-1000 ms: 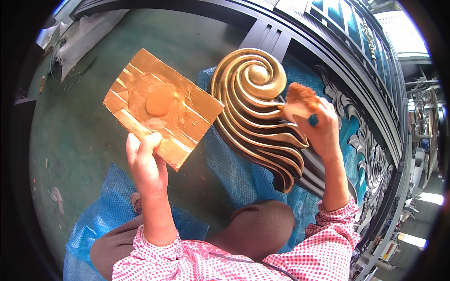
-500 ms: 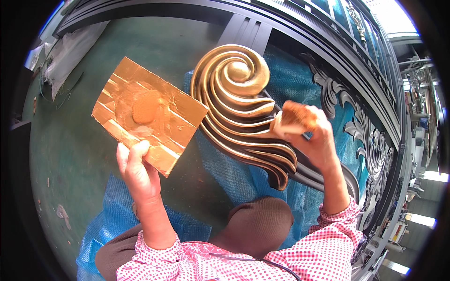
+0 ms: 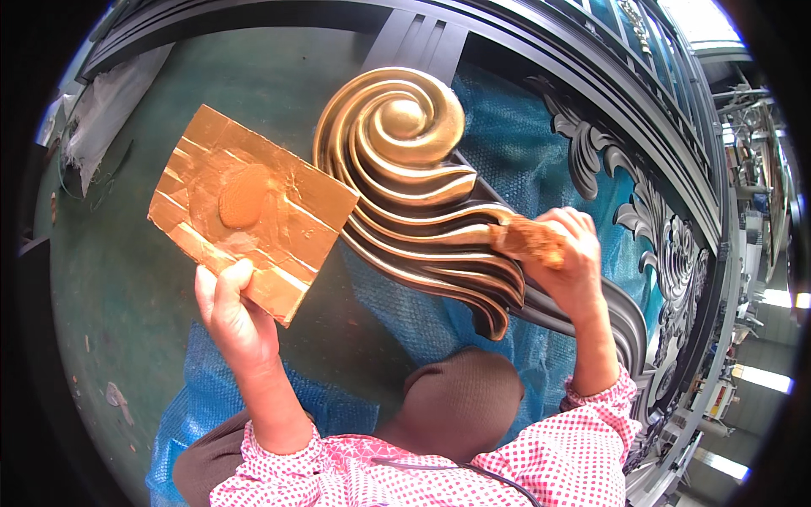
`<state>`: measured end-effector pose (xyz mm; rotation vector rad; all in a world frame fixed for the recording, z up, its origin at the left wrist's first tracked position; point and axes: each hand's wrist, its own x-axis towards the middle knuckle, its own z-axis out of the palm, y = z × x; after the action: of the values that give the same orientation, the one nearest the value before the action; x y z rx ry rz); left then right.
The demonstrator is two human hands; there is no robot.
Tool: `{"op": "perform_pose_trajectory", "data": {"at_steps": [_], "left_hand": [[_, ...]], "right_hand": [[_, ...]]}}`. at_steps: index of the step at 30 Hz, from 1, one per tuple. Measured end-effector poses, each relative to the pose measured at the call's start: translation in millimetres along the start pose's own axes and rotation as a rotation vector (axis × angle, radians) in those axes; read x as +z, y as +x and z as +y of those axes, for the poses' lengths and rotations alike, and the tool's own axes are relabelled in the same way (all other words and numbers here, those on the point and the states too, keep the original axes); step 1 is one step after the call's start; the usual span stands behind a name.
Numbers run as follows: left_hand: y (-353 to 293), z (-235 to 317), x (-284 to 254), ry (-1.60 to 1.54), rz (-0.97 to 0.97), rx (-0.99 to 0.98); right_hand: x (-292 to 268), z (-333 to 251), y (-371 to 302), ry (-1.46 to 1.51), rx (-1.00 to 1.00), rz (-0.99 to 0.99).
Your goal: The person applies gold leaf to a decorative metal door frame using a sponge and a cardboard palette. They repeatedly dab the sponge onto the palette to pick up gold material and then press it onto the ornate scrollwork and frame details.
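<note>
Between the two hands: the scroll, gold on its ridges and dark in its grooves, with its curl reaching beyond both hands.
Scroll's feel: I guess stiff, rather heavy and smooth, maybe slippery; the thin wavy tips could chip, so I would grab the fat curl.
Left hand: pinching the near edge of the card.
Card's feel: light and bendy, I think; I would hold its rim, off the orange-brown patch.
Right hand: curled round a blurred brush, soft-looking, which seems to touch the scroll's wavy side.
Edges: the card's right corner overlaps the scroll in my view; I cannot tell if they touch. Grey leaves lie beyond the right hand.
Room: green floor left of the left hand gives the card most space, I judge.
</note>
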<state>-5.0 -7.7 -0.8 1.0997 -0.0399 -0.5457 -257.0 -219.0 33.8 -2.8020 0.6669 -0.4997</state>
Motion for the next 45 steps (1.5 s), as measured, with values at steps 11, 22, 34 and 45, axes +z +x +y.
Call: {"op": "perform_pose_trajectory", "data": {"at_steps": [11,22,34,45], "left_hand": [[-3,2,2,0.034,-0.033,0.000],[-3,8,-8,0.015,-0.018,0.022],[-1,4,-2,-0.016,-0.015,-0.027],[-2,8,-7,-0.016,0.024,-0.007]], "right_hand": [[-8,4,-19,-0.070,0.067,0.065],[-7,-12,-25,0.074,0.176,0.114],[4,-13,0,0.076,0.065,0.138],[12,-13,11,-0.040,0.048,0.150]]}}
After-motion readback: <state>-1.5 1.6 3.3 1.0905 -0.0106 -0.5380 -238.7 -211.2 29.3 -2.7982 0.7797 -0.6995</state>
